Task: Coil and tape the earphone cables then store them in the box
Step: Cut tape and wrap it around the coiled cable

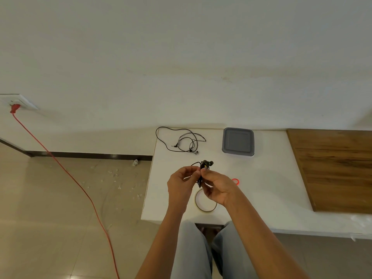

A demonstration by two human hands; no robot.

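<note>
Above the white table [267, 178] I hold a coiled black earphone cable [205, 166] between both hands. My left hand [180, 183] pinches it from the left and my right hand [218, 185] pinches it from the right; the two earbuds stick up above my fingers. A second black earphone cable [181, 140] lies loose and uncoiled at the table's far left. The grey box [238, 141], lid on, sits at the back of the table. A clear tape roll [205, 200] lies flat under my right hand, partly hidden.
A small red tape ring [236, 181] lies to the right of my right hand. A brown wooden board [334, 168] covers the table's right part. An orange power cord [80, 186] runs across the floor on the left from a wall socket [16, 101].
</note>
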